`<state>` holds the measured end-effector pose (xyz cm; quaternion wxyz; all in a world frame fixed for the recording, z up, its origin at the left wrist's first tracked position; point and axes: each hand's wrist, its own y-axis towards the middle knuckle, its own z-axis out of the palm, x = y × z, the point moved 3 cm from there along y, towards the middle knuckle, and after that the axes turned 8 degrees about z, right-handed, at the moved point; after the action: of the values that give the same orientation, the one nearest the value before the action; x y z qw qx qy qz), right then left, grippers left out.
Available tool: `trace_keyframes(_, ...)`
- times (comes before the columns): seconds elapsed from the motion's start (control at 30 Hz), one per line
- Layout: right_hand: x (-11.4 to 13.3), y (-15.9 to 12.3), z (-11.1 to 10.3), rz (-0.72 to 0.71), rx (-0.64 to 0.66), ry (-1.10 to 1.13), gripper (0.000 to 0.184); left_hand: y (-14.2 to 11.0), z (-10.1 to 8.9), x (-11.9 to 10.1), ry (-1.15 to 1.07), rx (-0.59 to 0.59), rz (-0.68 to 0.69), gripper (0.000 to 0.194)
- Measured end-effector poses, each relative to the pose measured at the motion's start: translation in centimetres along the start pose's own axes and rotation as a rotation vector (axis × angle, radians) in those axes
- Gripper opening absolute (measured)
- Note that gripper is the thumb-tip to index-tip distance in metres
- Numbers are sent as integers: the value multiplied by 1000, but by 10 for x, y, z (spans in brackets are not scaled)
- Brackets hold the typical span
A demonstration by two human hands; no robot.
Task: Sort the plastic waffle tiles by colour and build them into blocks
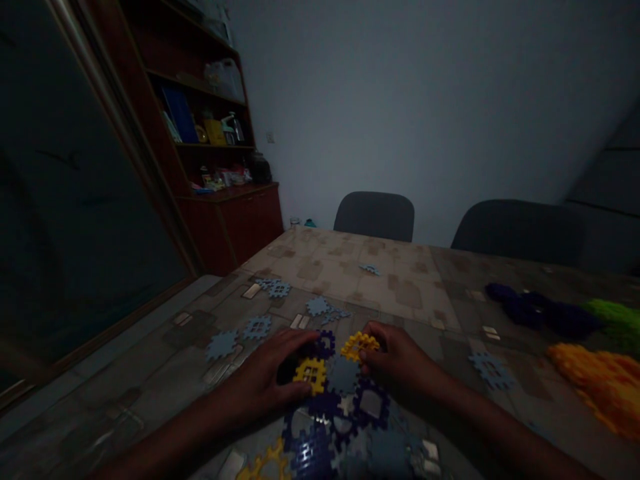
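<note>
While your right hand [395, 353] pinches a yellow piece [356, 345], your half-open left hand [265, 365] touches joined pieces [344, 375] — grey pieces [223, 344] lie unattached.

The bottom edge cuts off the joined pieces [313, 453] (purple, yellow and grey), while the left hand [273, 367] hides part of them. The right fingertips cover one edge of the raised yellow piece [359, 346]. The shelf items [233, 177] are too dim to tell.

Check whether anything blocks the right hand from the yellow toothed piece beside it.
Nothing visible does: the right hand holds the yellow toothed piece at its edge. The left hand is off to the side.
</note>
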<state>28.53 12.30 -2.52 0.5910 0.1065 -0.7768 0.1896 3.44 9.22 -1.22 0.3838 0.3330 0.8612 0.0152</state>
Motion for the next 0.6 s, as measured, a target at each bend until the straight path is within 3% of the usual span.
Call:
trace_keyframes(0.13,-8,1,5,-6,24,145,16,26,13,-4,-6,-11,55,39)
trace_keyframes(0.23,-3,0,6,-22,-12,113,15,40,24,-2,-11,8,61,19)
trace_keyframes(0.47,15,-6,-32,-172,-346,-400,5,46,31,2,-62,87,6,13)
trace_keyframes(0.6,6,-16,-33,-201,-161,-786,12,48,13,9,-4,51,8,31)
